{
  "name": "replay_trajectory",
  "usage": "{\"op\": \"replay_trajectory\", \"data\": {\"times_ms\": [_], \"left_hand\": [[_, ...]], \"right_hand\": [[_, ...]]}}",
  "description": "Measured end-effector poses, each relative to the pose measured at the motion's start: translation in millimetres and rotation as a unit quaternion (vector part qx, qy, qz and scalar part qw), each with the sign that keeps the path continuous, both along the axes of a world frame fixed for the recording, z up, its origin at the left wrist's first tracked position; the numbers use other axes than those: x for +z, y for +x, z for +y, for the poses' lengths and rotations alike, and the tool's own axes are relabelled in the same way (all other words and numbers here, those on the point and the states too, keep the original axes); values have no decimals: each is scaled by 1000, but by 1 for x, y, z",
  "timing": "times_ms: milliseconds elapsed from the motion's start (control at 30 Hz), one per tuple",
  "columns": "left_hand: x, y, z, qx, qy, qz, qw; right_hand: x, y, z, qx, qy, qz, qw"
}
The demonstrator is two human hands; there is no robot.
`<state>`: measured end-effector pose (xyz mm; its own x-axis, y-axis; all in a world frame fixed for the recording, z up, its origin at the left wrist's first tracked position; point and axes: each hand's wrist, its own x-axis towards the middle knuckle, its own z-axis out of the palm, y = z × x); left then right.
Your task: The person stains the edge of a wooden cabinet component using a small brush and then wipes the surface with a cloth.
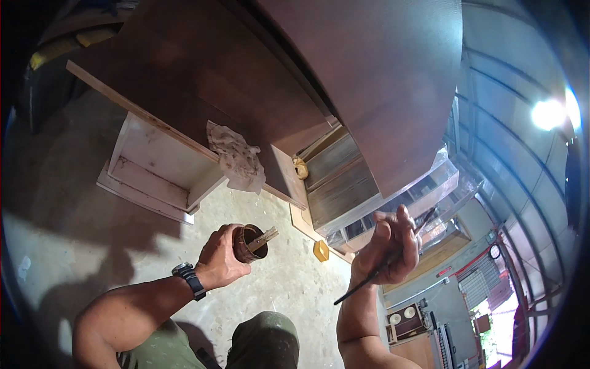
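My left hand [222, 261] is closed round a small brown-stained can [243, 255] with a light, rough-looking stick [267, 234] standing in it. My right hand [390, 249] is raised to its right, fingers curled round a dark-handled brush [358, 289] whose tip is partly behind the fingers. Above both hands spreads a large dark brown wooden panel [362, 74], with another brown board [160, 61] at left. A stained, crumpled cloth [236, 157] drapes over that board's edge.
A pale wooden box [157, 157] sits below the board at left. Plastic-wrapped furniture [455, 181] stands behind my right hand. A yellow container [321, 249] rests on the concrete floor [295, 277]. Shelving with tools [402, 317] lines the far wall at lower right.
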<state>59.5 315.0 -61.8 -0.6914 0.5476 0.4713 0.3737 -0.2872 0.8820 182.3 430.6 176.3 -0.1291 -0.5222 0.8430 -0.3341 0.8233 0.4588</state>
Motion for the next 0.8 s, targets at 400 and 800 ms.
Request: {"op": "replay_trajectory", "data": {"times_ms": [400, 800], "left_hand": [[18, -1, -31, 16, -63, -32, 997], [15, 7, -14, -11, -60, -9, 998]], "right_hand": [[-4, -30, -61, 38, 149, -234, 960], [-11, -26, -70, -33, 148, -253, 956]]}}
